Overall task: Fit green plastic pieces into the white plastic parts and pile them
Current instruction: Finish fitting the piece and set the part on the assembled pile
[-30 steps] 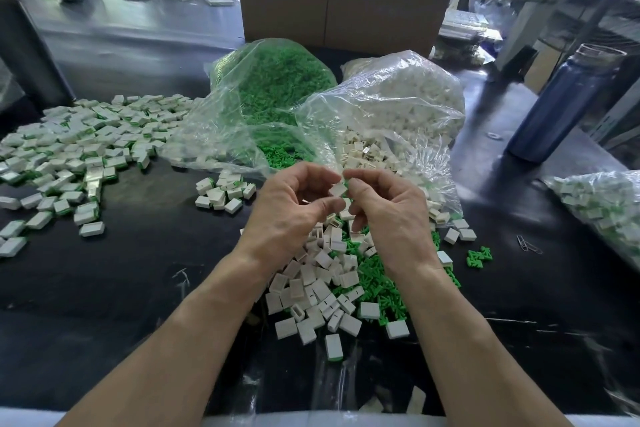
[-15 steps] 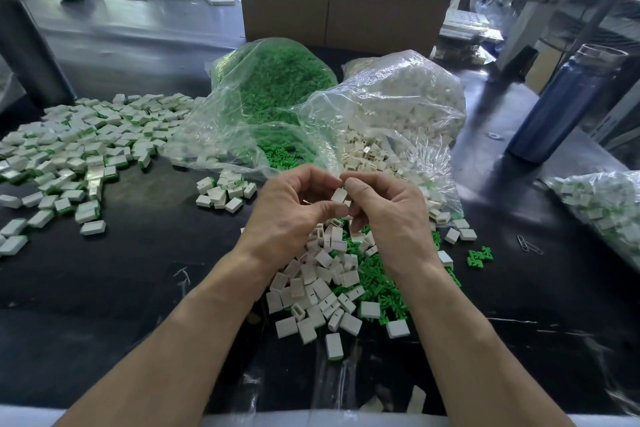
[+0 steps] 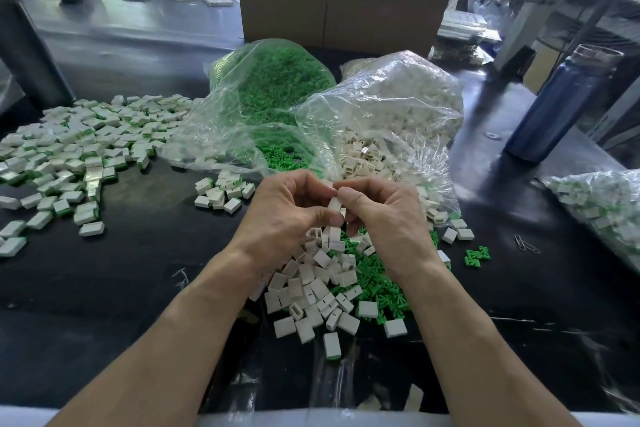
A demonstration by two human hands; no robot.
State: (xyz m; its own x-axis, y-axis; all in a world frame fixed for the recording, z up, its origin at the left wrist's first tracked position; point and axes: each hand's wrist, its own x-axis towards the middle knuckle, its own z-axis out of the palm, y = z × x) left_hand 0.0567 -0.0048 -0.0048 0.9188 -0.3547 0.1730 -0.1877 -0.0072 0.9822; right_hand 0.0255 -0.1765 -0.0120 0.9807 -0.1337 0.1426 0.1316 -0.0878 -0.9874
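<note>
Both hands meet over the middle of the black table. My left hand (image 3: 287, 215) and my right hand (image 3: 384, 215) together pinch one small white part (image 3: 335, 204) between thumbs and fingertips; any green piece in it is hidden. Below the hands lies a loose heap of white parts (image 3: 311, 291) mixed with green pieces (image 3: 377, 284). A wide spread of fitted white-and-green parts (image 3: 83, 149) covers the table's left side, with a smaller cluster (image 3: 221, 192) nearer the hands.
Behind the hands lie an open clear bag of green pieces (image 3: 273, 94) and one of white parts (image 3: 398, 114). A blue bottle (image 3: 557, 104) stands at right, another bag (image 3: 602, 208) at the right edge, a cardboard box (image 3: 339, 7) behind. Paper clips (image 3: 526, 244) lie at right.
Both hands stayed in place above the heap. The white part between the fingertips has turned slightly and sits lower between the thumbs.
</note>
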